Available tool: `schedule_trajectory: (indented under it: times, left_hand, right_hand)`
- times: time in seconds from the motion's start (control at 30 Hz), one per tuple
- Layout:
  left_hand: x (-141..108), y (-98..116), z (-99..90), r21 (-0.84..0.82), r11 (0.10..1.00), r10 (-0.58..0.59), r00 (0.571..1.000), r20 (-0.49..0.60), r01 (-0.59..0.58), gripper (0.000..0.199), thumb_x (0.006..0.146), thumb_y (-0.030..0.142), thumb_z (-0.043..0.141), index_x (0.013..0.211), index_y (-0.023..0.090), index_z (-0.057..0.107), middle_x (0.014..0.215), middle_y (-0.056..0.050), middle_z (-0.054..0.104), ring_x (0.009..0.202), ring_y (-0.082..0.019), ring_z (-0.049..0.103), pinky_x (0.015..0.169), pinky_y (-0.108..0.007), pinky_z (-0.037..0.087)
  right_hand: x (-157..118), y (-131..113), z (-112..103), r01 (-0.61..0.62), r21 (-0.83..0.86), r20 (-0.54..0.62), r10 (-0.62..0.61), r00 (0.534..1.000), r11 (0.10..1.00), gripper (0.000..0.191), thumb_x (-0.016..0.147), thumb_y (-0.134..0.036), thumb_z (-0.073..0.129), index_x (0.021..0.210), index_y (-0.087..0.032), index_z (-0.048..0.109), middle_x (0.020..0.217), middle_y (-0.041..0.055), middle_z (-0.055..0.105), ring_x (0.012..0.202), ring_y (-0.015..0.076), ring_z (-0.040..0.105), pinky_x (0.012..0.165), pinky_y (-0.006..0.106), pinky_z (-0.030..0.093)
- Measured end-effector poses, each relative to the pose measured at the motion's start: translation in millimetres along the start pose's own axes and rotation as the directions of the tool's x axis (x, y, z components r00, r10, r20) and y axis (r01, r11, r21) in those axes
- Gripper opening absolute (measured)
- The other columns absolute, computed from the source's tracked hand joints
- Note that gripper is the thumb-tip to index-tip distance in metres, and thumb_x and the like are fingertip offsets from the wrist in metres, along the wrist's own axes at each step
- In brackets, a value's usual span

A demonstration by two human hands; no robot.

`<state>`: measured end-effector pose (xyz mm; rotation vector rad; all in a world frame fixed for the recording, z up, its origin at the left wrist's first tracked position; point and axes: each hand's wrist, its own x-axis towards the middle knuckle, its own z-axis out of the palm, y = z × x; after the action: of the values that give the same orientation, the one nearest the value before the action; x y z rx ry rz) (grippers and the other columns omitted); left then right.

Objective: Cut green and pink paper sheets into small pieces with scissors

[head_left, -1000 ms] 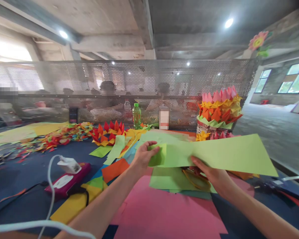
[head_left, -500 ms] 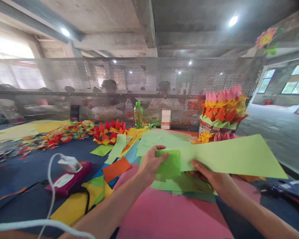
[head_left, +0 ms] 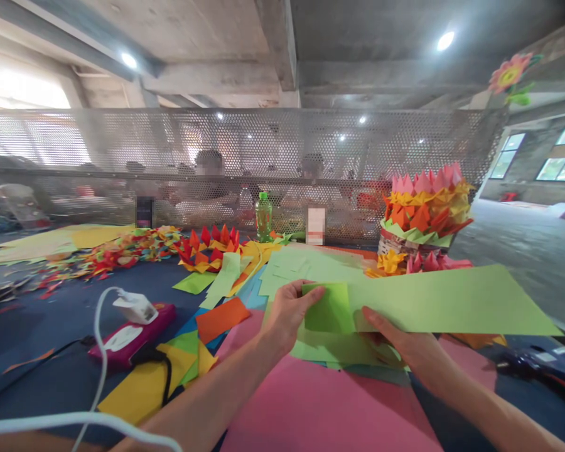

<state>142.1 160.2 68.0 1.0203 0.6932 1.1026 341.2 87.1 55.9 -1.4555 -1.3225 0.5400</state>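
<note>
Green sq. (head_left: 330,309), L hand (head_left: 286,314) fwd, pinching corner

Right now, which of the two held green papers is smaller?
The brighter green square pinched by the left hand; the long, pale green strip extends past the right hand.

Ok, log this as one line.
left hand: gripping bright green square | right hand: gripping pale green strip | table: pink sheet
</note>
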Motion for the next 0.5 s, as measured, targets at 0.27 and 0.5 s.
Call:
schedule_trajectory:
  times: [0.27,0.5]
  left_hand:
    - [-1.4,1.1,3.2,0.046,0.998,-0.037,0.999,-0.027,0.038,0.035,0.059,0.039,0.082,0.074,0.012,0.068,0.065,-0.004,0.069,0.055,-0.013,0.061,0.053,-0.023,0.046]
    - [-1.6,-2.7,1.2,0.041,0.999,-0.024,1.0,-0.019,0.025,0.033,0.061,0.04,0.081,0.076,0.012,0.069,0.067,-0.005,0.069,0.057,-0.013,0.062,0.056,-0.024,0.046]
  right_hand:
    - [-1.5,-7.2,5.6,-0.033,0.115,0.071,0.024,0.997,0.993,0.031,0.069,-0.052,0.071,0.071,-0.021,0.07,0.075,0.0061,0.076,0.068,0.0237,0.068,0.073,0.035,0.056]
    - [-1.9,-5.8,5.6,-0.181,0.127,0.123,0.166,0.979,0.975,0.033,0.069,-0.052,0.072,0.063,-0.019,0.07,0.065,0.0057,0.073,0.057,0.0186,0.063,0.06,0.029,0.053]
